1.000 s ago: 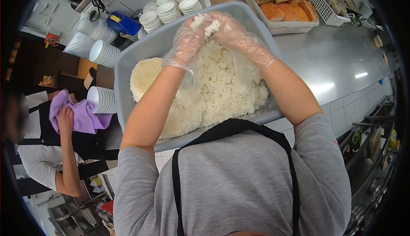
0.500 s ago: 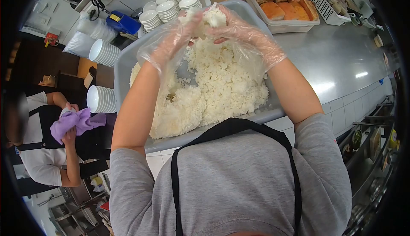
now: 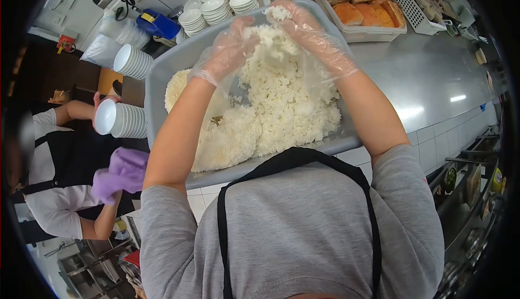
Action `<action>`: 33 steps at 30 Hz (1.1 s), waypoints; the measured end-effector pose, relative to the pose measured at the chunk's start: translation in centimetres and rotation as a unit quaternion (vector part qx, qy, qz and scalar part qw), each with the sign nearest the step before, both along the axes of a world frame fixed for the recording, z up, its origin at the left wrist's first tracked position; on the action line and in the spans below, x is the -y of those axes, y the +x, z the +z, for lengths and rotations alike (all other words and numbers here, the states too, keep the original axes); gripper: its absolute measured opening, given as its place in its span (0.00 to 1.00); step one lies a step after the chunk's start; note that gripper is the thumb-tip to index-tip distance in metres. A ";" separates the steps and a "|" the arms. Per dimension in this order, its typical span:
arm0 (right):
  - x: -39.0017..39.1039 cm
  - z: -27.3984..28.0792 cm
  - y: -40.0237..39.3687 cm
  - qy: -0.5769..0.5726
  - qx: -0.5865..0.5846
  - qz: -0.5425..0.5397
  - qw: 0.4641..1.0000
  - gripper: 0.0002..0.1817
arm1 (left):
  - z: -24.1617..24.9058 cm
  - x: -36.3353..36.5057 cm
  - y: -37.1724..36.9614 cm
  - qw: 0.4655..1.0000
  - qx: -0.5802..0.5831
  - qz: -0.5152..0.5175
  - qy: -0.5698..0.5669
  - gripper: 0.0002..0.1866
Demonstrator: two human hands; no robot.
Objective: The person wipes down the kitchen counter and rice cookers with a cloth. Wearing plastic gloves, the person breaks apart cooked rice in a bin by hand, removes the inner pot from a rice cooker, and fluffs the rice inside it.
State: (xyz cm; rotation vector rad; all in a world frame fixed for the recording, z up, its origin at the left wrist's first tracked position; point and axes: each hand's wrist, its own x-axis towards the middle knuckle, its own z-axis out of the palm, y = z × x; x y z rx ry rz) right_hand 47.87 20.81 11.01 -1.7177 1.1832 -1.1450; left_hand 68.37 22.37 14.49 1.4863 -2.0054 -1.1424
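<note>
A deep grey tub holds a large heap of cooked white rice. Over its far end, both my hands wear clear plastic gloves. My left hand has its fingers apart at the left side of some loose rice, which appears blurred between the hands. My right hand is curled at the far rim, with a small clump of rice at its fingers. Part of the heap is hidden beneath my hands and the loose glove cuffs.
Stacked white dishes stand behind the tub, and white bowls along its left. A co-worker there holds a purple cloth. A tray of orange-brown blocks sits on the steel counter to the right.
My hands have moved apart, and the clump between them has broken into falling rice. At left, the co-worker has reached one hand to the bowls and moved the purple cloth toward the tub.
</note>
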 end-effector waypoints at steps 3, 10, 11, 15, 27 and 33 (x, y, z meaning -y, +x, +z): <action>-0.8 0.9 0.2 -0.094 -0.058 -0.009 0.994 0.21 | 1.0 -1.7 2.0 0.981 0.176 -0.066 -0.040 0.41; -3.3 0.8 2.0 0.047 -0.312 0.132 0.940 0.30 | 6.0 -10.0 9.2 0.982 0.178 -0.052 0.044 0.44; -3.8 0.7 2.6 0.054 -0.348 0.158 0.922 0.34 | 6.7 -11.4 10.2 0.982 0.177 -0.044 0.045 0.44; -6.9 2.2 5.5 -0.167 -0.492 0.123 0.845 0.41 | 7.1 -15.8 12.9 0.952 0.256 0.024 0.164 0.36; -9.0 -1.6 11.1 0.217 -0.266 0.443 0.828 0.62 | 3.3 -19.6 9.9 0.920 0.353 0.069 0.153 0.38; -10.0 -2.5 10.7 0.129 -0.201 0.472 0.849 0.52 | 0.4 -21.1 11.4 0.976 0.146 0.141 0.084 0.33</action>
